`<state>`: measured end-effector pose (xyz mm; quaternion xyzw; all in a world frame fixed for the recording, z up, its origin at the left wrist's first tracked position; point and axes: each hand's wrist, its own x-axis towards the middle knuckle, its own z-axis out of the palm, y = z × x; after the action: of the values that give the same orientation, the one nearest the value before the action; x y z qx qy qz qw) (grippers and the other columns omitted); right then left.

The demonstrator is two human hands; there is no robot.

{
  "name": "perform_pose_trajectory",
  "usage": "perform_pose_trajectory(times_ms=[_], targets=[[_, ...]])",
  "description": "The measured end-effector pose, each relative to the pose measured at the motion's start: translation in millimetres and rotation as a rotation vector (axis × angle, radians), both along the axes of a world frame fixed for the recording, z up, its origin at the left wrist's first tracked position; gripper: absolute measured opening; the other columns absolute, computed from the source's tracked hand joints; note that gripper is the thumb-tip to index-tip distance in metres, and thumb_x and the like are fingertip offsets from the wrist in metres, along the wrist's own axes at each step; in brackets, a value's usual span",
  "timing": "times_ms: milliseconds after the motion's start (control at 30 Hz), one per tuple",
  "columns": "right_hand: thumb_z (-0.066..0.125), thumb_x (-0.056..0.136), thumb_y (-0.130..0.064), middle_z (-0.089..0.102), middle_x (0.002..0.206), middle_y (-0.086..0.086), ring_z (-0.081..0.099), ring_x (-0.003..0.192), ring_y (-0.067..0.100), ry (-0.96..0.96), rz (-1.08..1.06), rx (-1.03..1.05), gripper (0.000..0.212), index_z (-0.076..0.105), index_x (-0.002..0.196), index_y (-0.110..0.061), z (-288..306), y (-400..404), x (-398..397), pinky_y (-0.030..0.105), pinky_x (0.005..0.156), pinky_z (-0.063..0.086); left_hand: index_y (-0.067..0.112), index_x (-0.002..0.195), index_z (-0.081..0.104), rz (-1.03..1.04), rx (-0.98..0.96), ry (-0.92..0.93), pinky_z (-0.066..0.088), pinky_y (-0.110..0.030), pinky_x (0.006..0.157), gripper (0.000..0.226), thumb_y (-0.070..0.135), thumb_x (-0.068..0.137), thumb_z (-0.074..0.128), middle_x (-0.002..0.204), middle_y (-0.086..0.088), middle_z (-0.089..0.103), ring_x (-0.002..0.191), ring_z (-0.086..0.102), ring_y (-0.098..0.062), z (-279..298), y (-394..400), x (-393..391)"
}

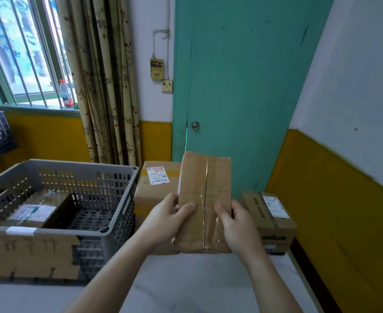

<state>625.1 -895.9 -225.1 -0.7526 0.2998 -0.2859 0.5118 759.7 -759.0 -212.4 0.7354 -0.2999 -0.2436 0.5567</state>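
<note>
Both hands grasp the taped cardboard parcel point(205, 199) upright: left hand point(165, 220) at its eight o'clock edge, right hand point(235, 224) at four o'clock, thumbs on its face

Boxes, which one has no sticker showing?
The held box, gripped by the left hand and right hand: only tape shows on it. The crate box, big box behind and right-side box show white labels.

cardboard sign point(31, 245) on crate point(79, 164): handwritten Chinese characters, unclear | label point(158, 175) on big box point(147, 197): red characters, barcode, illegible | small box point(274, 229): black print, blurred
</note>
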Motion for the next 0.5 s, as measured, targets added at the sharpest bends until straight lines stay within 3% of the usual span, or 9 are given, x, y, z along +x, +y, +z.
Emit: perform_pose_trajectory(times_ms=[100, 233, 367, 500], targets=[[0.062, 0.1, -0.042, 0.075, 0.105, -0.028, 0.071, 0.101, 0.001, -0.046, 0.063, 0.05, 0.015, 0.07, 0.112, -0.046, 1.8, 0.2, -1.6, 0.044, 0.098, 0.056, 0.022, 0.123, 0.064, 0.031, -0.003, 0.005, 0.058, -0.015, 0.066, 0.038, 0.048, 0.095, 0.066, 0.107, 0.01, 0.077, 0.087, 0.074, 0.001, 3.2, 2.4, 1.3], [0.07, 0.089, -0.038, 0.075, 0.121, -0.016, 0.072, 0.11, 0.01, -0.07, 0.273, 0.175, 0.043, 0.062, 0.128, -0.052, 1.5, -1.2, -6.9, 0.044, 0.098, 0.057, 0.022, 0.116, 0.067, 0.103, -0.023, 0.015, 0.061, -0.042, 0.091, 0.041, 0.056, 0.093, 0.065, 0.106, 0.004, 0.078, 0.096, 0.076, -0.013, 6.9, 6.4, 8.0], [0.07, 0.088, -0.029, 0.076, 0.119, -0.011, 0.073, 0.11, 0.016, -0.108, 0.252, 0.163, 0.042, 0.065, 0.124, -0.049, -1.2, 0.3, -3.8, 0.05, 0.099, 0.056, 0.024, 0.129, 0.06, -0.053, -0.079, 0.119, 0.061, -0.04, 0.093, 0.061, 0.055, 0.081, 0.08, 0.116, 0.005, 0.077, 0.104, 0.075, -0.013, 7.7, 12.9, 7.5], [0.069, 0.089, -0.031, 0.076, 0.12, -0.011, 0.073, 0.112, 0.016, -0.116, 0.26, 0.171, 0.039, 0.066, 0.125, -0.046, -0.6, -0.1, -0.1, 0.05, 0.101, 0.055, 0.024, 0.131, 0.06, -0.09, -0.121, 0.122, 0.06, -0.039, 0.095, 0.045, 0.036, 0.091, 0.075, 0.117, 0.006, 0.077, 0.106, 0.075, -0.014, 5.5, 15.8, 11.4]])
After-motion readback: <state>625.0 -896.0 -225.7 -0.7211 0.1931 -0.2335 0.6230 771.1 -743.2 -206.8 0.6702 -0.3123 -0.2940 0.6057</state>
